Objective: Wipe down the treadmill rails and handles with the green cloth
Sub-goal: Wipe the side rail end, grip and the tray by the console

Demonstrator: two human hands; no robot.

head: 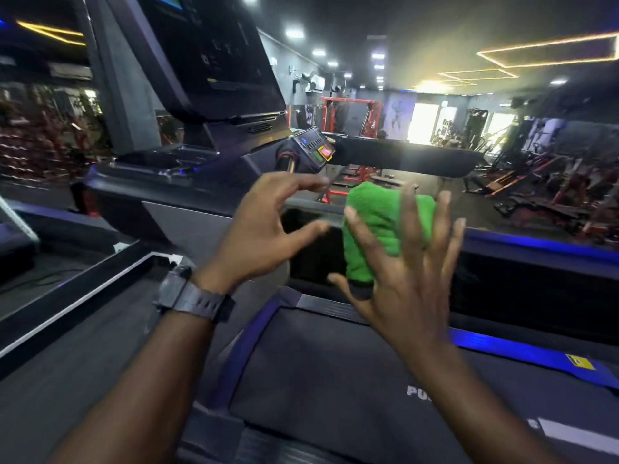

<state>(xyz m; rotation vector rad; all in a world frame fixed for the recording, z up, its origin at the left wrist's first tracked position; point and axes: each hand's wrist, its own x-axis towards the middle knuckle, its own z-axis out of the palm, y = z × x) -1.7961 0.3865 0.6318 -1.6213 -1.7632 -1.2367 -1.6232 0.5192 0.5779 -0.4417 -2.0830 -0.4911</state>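
Lying bunched against the splayed right hand [398, 262], the green cloth [385, 226] looks soft and light; the left hand [264, 226] hovers open-fingered, holding nothing

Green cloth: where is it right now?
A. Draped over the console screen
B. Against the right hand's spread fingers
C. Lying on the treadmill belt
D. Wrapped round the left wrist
B: the green cloth sits bunched against the palm side of the right hand, whose fingers are spread straight, while the left hand beside it holds nothing.
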